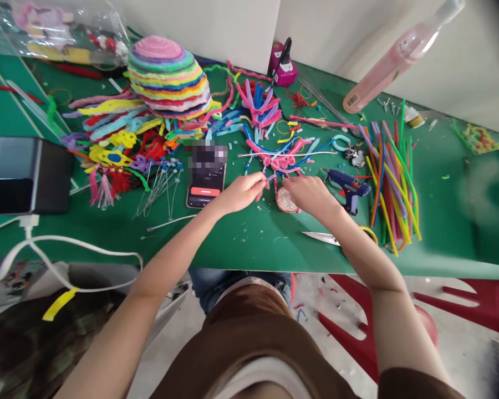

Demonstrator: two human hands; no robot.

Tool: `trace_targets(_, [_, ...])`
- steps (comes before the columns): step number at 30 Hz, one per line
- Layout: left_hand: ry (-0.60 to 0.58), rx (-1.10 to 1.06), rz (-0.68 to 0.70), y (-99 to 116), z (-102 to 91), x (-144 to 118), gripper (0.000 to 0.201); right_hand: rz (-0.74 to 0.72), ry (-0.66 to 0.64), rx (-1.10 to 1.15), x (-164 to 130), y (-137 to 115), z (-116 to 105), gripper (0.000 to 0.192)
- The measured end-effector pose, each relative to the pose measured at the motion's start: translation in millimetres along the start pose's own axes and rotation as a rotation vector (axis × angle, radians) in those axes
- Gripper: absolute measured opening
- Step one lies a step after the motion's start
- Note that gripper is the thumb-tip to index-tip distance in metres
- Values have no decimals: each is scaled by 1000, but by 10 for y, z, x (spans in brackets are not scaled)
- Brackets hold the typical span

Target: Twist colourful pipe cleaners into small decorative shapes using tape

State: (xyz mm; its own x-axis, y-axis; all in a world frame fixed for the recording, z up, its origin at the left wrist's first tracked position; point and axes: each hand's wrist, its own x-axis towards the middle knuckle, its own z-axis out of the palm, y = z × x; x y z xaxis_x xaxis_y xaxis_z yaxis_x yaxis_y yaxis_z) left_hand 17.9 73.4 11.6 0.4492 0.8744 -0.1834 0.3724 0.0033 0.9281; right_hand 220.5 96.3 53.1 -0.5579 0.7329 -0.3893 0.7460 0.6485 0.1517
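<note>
My left hand (249, 188) is closed in a pinch around a short purple pipe cleaner (270, 178), whose end sticks out past the fingertips. Just to the right, my right hand (305, 191) has its fingers drawn together over a small round tub (287, 201) with a red rim and pale contents. Whatever those fingers pinch is hidden. Behind both hands lie pink and blue bent pipe cleaners (280, 160), with a thin pale stick (291, 154) across them. A blue glue gun (349, 188) rests right of my right hand.
A phone (205, 176) lies left of my hands, near thin wire stems (160, 185). Scissors (322, 237) are partly under my right forearm. Loose pipe cleaners (393, 188), a pink bottle (399, 61), a striped fuzzy dome (166, 77) and a black box (31, 174) with a white cable surround the workspace.
</note>
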Motion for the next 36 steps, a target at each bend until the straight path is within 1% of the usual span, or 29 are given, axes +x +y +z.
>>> trace_targets(7, [-2,-5,-1,-1,4,-1,20,27,36,-10,33,-30,-2,27])
trace_targets(12, [-10,-9,-7,-8,7,-3,20,24,-5,5,34,-59,-28,29])
trace_targets(16, [-15,-2,-9,3,8,-4,20,-6,1,8,66,-84,-11,29])
trace_targets(19, [-9,8,-10,5,10,-5,21,-17,2,23,67,-43,-6,30])
trace_targets(21, [-15,-3,-8,6,15,-14,24,12,30,76,29,21,-5,28])
trace_targets(23, [-22,-30,10,17,25,-32,27,54,139,247,-34,82,22,22])
trace_targets(24, [-21,-42,26,30,32,-45,29,69,236,394,-67,94,51,16])
trace_targets(25, [-14,-51,46,48,41,-59,30,66,348,580,-96,87,90,9])
trace_targets(26, [-7,-55,65,70,50,-75,32,67,481,787,-117,58,138,5])
trace_targets(28, [-3,-57,107,127,69,-106,35,99,739,1161,-122,-62,245,18])
trace_targets(29, [-6,-53,132,158,77,-121,36,101,837,1296,-106,-140,296,24])
trace_targets(30, [-1,-48,165,187,85,-136,37,95,905,1402,-80,-219,340,30])
trace_targets(32, [34,-30,230,237,96,-161,36,73,969,1557,-15,-350,404,40])
trace_targets(34, [56,-32,261,268,101,-179,34,53,974,1641,43,-422,435,46])
trace_targets(36, [52,-40,257,282,102,-190,35,57,955,1674,75,-443,441,51])
